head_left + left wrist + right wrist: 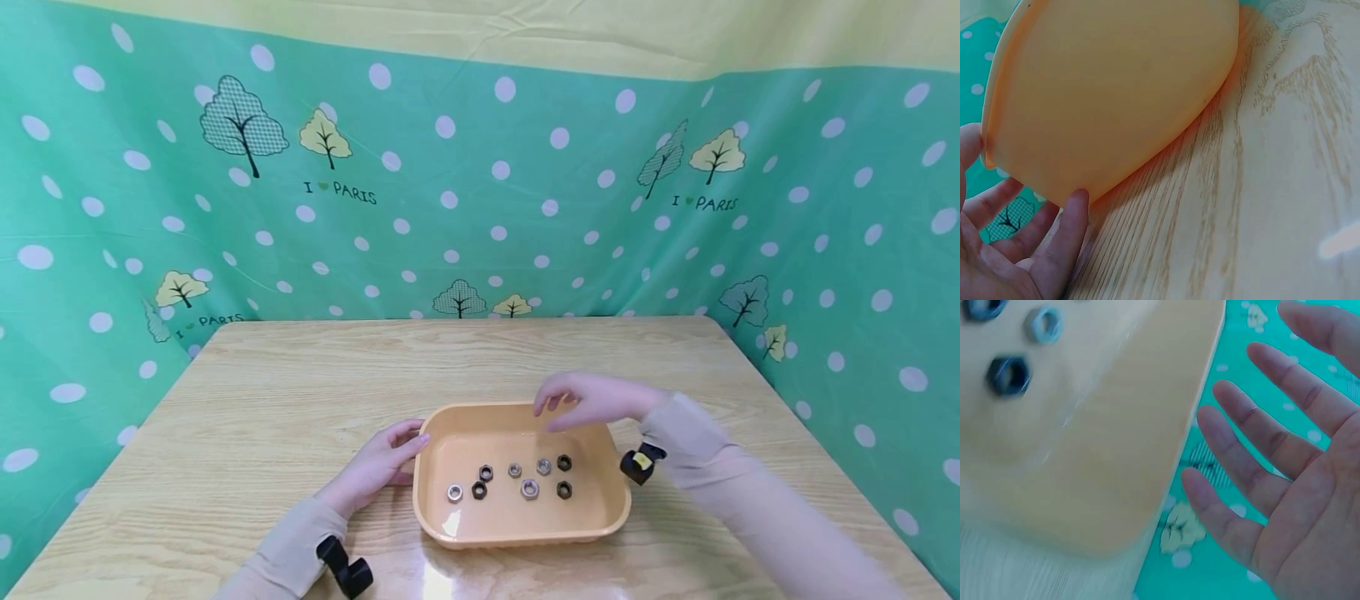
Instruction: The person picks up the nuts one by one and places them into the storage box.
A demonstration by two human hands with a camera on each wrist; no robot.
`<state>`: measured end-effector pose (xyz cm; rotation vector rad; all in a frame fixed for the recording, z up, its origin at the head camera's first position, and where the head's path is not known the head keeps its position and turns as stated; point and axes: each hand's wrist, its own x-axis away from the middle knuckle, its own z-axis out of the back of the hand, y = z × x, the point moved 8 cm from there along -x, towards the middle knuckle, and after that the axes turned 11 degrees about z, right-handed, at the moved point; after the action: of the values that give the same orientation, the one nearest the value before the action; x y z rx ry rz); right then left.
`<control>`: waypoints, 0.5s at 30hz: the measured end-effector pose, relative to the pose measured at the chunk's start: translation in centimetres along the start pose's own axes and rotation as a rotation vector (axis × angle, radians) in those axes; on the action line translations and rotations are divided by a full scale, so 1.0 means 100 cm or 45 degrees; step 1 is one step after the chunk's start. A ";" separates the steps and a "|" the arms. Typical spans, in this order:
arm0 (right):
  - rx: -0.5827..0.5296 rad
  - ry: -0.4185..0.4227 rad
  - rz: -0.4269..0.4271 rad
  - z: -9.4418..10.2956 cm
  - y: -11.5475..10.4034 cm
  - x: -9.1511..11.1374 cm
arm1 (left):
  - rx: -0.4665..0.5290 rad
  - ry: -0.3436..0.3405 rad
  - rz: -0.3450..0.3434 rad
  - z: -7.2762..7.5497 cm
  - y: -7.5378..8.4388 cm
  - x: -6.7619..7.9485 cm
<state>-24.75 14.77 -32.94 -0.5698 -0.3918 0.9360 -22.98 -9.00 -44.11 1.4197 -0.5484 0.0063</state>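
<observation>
A shallow peach plastic tray stands on the table and holds several hex nuts, some silver, others black. Among them are a larger silver nut near the middle and a black nut toward the right. My left hand holds the tray's left end. In the left wrist view its thumb lies at the rim and its fingertips are against the outer wall. Over the back right rim hovers my right hand, fingers spread and holding nothing, as the right wrist view shows.
The wood-grain table extends around the tray. Behind it and along both sides hangs a green dotted cloth with tree prints. Each wrist wears a black camera mount, one on the left and one on the right.
</observation>
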 end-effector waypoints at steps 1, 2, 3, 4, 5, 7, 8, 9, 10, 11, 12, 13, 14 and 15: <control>-0.001 0.015 -0.001 0.002 0.004 0.005 | 0.001 -0.002 -0.002 0.000 0.000 0.000; -0.008 0.033 -0.006 0.004 0.007 0.010 | 0.002 -0.005 -0.004 0.000 0.000 0.000; -0.010 0.049 -0.005 0.006 0.010 0.015 | 0.002 -0.006 -0.007 0.000 0.000 0.001; -0.018 0.066 -0.004 0.009 0.013 0.020 | 0.003 -0.009 -0.009 0.000 0.000 0.001; -0.023 0.082 -0.001 0.011 0.016 0.025 | 0.005 -0.010 -0.009 0.000 0.000 0.001; -0.030 0.116 -0.006 0.015 0.021 0.035 | 0.004 -0.011 -0.010 0.000 -0.001 0.001; -0.030 0.133 -0.007 0.017 0.023 0.039 | 0.003 -0.010 -0.012 0.000 -0.001 0.000; -0.030 0.150 -0.009 0.019 0.026 0.044 | 0.000 -0.009 -0.012 0.000 -0.001 0.000; -0.031 0.165 -0.016 0.020 0.029 0.049 | 0.000 -0.011 -0.013 0.000 -0.001 0.000; -0.031 0.180 -0.022 0.022 0.031 0.054 | -0.002 -0.009 -0.012 0.000 -0.001 0.000; -0.030 0.191 -0.030 0.023 0.034 0.059 | -0.002 -0.009 -0.013 0.000 -0.001 0.000; -0.034 0.201 -0.036 0.024 0.037 0.064 | -0.003 -0.008 -0.014 0.000 -0.001 0.000; -0.039 0.207 -0.042 0.024 0.039 0.068 | -0.001 -0.005 -0.011 0.000 -0.001 -0.001; -0.046 0.211 -0.053 0.024 0.042 0.073 | 0.002 -0.003 -0.006 0.001 -0.001 -0.001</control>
<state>-24.81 23.49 -33.11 -0.6653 -0.2709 0.8361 -23.06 -9.04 -44.27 1.4227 -0.5468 0.0011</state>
